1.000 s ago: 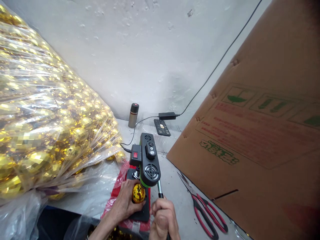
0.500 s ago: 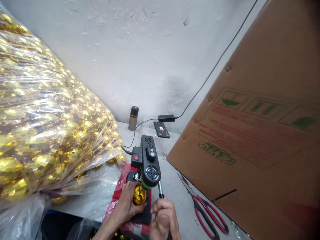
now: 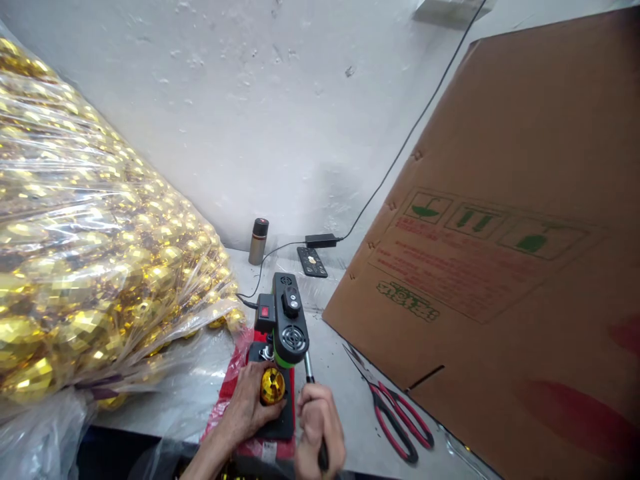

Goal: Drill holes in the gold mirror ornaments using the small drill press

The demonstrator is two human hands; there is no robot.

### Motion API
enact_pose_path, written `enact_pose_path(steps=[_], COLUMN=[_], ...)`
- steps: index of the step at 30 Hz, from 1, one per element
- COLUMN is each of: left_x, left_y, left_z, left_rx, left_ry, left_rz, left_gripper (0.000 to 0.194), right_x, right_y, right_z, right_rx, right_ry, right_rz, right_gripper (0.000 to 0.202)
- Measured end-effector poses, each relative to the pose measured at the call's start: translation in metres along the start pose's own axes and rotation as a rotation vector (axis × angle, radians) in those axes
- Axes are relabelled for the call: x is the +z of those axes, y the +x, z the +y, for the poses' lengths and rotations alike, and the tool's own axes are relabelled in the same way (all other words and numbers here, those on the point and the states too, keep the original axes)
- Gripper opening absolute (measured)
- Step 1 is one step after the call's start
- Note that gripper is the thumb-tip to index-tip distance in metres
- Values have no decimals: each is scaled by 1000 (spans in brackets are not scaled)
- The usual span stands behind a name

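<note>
My left hand point(image 3: 246, 402) grips a small gold mirrored ball point(image 3: 273, 386) between thumb and fingers. The ball sits over the black base plate point(image 3: 280, 427), under the head of what looks like a small black drill press point(image 3: 291, 320) with a green ring. My right hand point(image 3: 320, 430) is closed around the black-ended metal lever point(image 3: 309, 367) at the machine's right side. A box with a red switch point(image 3: 265, 311) is fixed on the machine's left. Whatever lies between the machine head and the ball is hidden from above.
A big clear bag of gold mirrored balls point(image 3: 115, 253) fills the left. Red-handled scissors point(image 3: 393, 407) lie at right, beside a large cardboard box point(image 3: 480, 253). A bottle point(image 3: 259, 241), a phone point(image 3: 313, 262) and a power adapter point(image 3: 321, 241) with a cable rest near the wall.
The view has shifted, bringing more of the cardboard box into sight. Both hands keep their holds on the ball and lever, with little visible movement against the machine.
</note>
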State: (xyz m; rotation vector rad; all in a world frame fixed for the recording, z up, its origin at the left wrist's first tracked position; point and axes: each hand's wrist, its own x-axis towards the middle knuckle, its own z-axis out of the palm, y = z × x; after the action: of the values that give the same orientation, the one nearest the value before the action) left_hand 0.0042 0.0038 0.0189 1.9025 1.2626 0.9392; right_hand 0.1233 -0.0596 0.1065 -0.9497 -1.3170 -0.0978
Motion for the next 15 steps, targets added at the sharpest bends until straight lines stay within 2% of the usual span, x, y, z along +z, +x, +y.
enact_pose_path(steps=[2,4,6,9,11,13,15], left_x=[-2,-7,-15,-28,-34,-35,-30], left_y=[-2,-12,-32,-80,-119,-156,-184], left_z=[1,3,3,-7,-22,-41,-57], left_rx=[10,21,38,37,-2,-70,-117], left_ry=[-19,-34,-42,-57,-62,-45,-11], left_rz=[17,37,54,34,-60,-190,-208], left_gripper=[51,53,51,50,56,64,74], right_x=[-5,-8,-7,-5,-4,-4,-5], right_y=[25,46,56,49,39,33,30], right_z=[-19,-33,-39,-37,-34,-32,-31], right_rx=[119,140,138,149,151,145,135], right_ry=[13,1,17,43,47,54,60], right_rz=[-68,-74,-77,-80,-85,-78,-69], right_gripper=[31,30,31,32,32,33,33])
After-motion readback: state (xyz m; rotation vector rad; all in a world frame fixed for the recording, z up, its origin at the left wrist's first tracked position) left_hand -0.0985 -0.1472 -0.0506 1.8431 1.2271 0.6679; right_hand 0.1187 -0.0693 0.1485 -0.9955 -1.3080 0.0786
